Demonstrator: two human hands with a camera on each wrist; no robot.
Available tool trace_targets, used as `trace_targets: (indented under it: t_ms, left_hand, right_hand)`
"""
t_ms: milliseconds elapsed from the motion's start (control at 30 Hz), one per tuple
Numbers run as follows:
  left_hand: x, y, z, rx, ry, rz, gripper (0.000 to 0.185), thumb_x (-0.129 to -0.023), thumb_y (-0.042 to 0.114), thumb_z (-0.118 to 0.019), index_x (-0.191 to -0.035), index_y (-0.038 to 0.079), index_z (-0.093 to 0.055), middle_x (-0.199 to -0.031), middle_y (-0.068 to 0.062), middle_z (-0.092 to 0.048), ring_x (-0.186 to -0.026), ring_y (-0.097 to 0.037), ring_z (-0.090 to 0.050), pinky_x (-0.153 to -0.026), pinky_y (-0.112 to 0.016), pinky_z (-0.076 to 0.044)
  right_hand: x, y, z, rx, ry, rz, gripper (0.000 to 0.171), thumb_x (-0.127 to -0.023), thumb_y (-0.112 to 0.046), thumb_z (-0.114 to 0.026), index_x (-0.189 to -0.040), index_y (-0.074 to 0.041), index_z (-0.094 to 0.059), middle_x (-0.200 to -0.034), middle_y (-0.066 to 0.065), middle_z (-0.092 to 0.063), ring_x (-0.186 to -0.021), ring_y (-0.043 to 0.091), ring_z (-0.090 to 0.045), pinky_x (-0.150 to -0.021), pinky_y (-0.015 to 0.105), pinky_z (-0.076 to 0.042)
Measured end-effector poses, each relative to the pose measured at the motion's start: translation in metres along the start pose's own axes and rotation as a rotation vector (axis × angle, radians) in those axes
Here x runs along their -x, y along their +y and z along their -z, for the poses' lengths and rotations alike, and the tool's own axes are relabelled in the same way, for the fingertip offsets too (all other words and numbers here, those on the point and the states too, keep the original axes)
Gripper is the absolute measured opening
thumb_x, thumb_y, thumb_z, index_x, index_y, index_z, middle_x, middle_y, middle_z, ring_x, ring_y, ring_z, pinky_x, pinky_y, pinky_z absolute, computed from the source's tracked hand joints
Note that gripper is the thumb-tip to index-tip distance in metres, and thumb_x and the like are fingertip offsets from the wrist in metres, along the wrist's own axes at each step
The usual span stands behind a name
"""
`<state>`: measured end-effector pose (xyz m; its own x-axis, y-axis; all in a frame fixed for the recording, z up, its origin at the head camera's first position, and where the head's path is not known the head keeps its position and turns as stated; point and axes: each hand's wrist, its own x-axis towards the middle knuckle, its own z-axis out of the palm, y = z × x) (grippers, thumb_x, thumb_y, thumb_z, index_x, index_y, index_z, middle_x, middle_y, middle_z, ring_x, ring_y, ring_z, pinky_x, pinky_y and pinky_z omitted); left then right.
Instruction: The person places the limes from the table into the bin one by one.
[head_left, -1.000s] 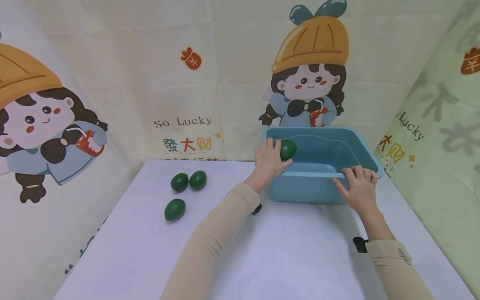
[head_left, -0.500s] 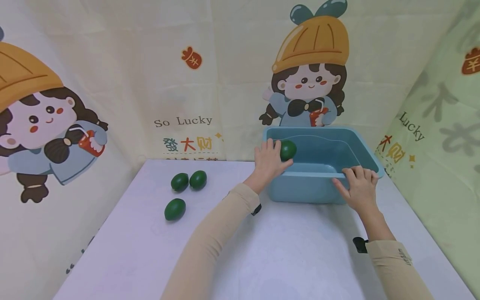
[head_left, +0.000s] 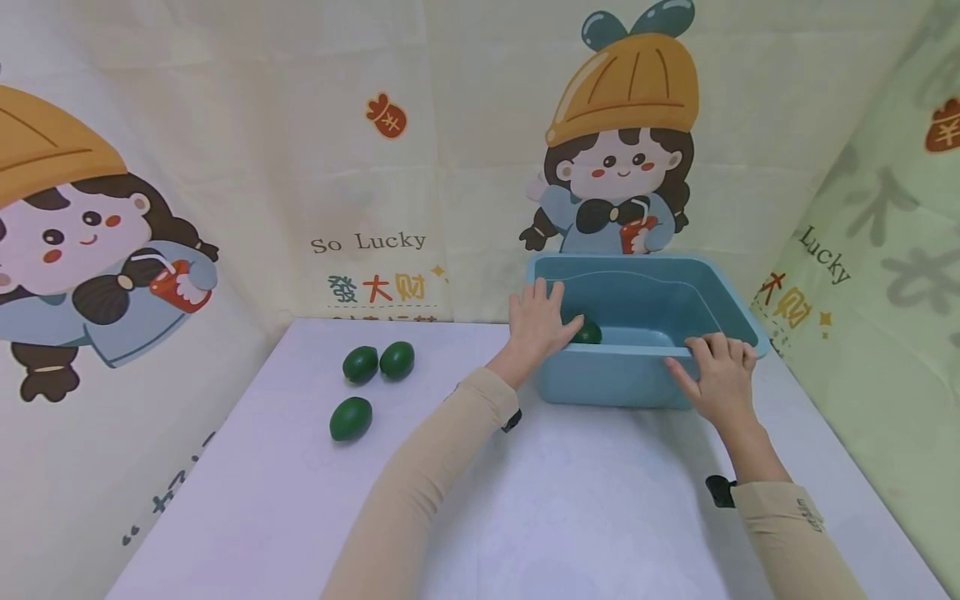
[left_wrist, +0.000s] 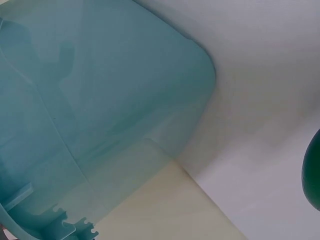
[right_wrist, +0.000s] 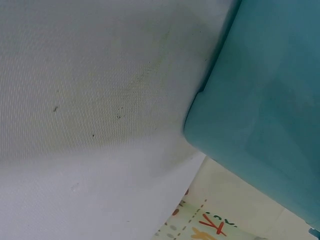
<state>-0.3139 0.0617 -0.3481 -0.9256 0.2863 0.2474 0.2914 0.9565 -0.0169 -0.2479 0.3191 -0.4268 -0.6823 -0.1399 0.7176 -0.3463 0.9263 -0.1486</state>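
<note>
Lime (head_left: 587,332) lies in bin (head_left: 645,379) gripped by right hand (head_left: 718,375), left hand (head_left: 536,325) spread.

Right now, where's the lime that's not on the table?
Head view: the lime is inside the blue bin, low at its near-left corner, just right of the left hand; the right hand holds the near rim.

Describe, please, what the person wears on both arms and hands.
Both arms wear long, close-fitting beige sleeves down to the wrist. The left sleeve is plain; the right sleeve has small dark lettering near the cuff, too small to read. A small black piece shows at each wrist, probably a camera strap. The left hand and right hand are bare, without gloves or rings.
</note>
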Motion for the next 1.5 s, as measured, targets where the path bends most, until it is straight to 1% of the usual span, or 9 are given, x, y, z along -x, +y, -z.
trace_targets:
  t_ms: [167,400,700,1000,1267,1500]
  left_hand:
    - [0.001,-0.001,0.0,0.008,0.01,-0.004,0.062,-0.088,0.06,-0.035,-0.136,0.021,-0.035,-0.125,-0.002,-0.041,-0.107,-0.017,-0.04,-0.088,-0.037,-0.035]
    - [0.001,-0.003,0.001,0.024,-0.012,0.009,0.063,-0.088,0.06,-0.034,-0.138,0.021,-0.032,-0.128,-0.002,-0.04,-0.112,-0.018,-0.039,-0.091,-0.039,-0.034]
    - [0.005,-0.01,0.002,0.059,-0.012,0.028,0.063,-0.088,0.059,-0.033,-0.139,0.021,-0.032,-0.13,-0.003,-0.04,-0.119,-0.019,-0.037,-0.092,-0.041,-0.033]
    - [0.012,-0.02,0.004,0.123,0.025,0.042,0.061,-0.088,0.058,-0.037,-0.135,0.02,-0.035,-0.127,-0.004,-0.041,-0.114,-0.021,-0.039,-0.09,-0.041,-0.033]
    - [0.018,-0.027,0.004,0.14,0.047,0.042,0.061,-0.088,0.058,-0.038,-0.135,0.019,-0.038,-0.127,-0.004,-0.042,-0.112,-0.021,-0.039,-0.087,-0.039,-0.033]
    - [0.025,-0.029,0.007,0.139,0.08,0.024,0.06,-0.088,0.059,-0.038,-0.131,0.018,-0.041,-0.115,-0.003,-0.045,-0.101,-0.019,-0.04,-0.08,-0.036,-0.034]
  right_hand:
    - [0.0,0.0,0.0,0.003,-0.004,-0.002,0.077,-0.086,-0.07,-0.021,-0.101,0.001,-0.047,-0.094,0.02,-0.038,-0.086,0.04,-0.029,-0.077,0.055,-0.014]
    - [0.001,0.001,-0.001,-0.001,0.009,0.005,0.077,-0.086,-0.07,-0.022,-0.101,0.001,-0.047,-0.093,0.02,-0.038,-0.086,0.04,-0.029,-0.077,0.055,-0.014]
    - [0.001,0.002,-0.001,0.006,-0.006,-0.011,0.078,-0.085,-0.071,-0.02,-0.102,0.001,-0.047,-0.094,0.02,-0.038,-0.087,0.04,-0.029,-0.077,0.055,-0.013]
    - [0.001,0.002,-0.002,0.005,0.012,-0.001,0.077,-0.086,-0.07,-0.023,-0.101,0.001,-0.048,-0.093,0.02,-0.039,-0.086,0.04,-0.029,-0.077,0.055,-0.014]
    - [0.001,0.002,-0.003,0.002,0.03,0.011,0.075,-0.087,-0.068,-0.024,-0.101,0.001,-0.048,-0.093,0.02,-0.039,-0.085,0.04,-0.029,-0.076,0.055,-0.014]
    - [0.0,0.001,-0.002,-0.008,0.039,0.014,0.075,-0.087,-0.068,-0.024,-0.1,0.001,-0.048,-0.092,0.02,-0.039,-0.084,0.04,-0.029,-0.076,0.055,-0.014]
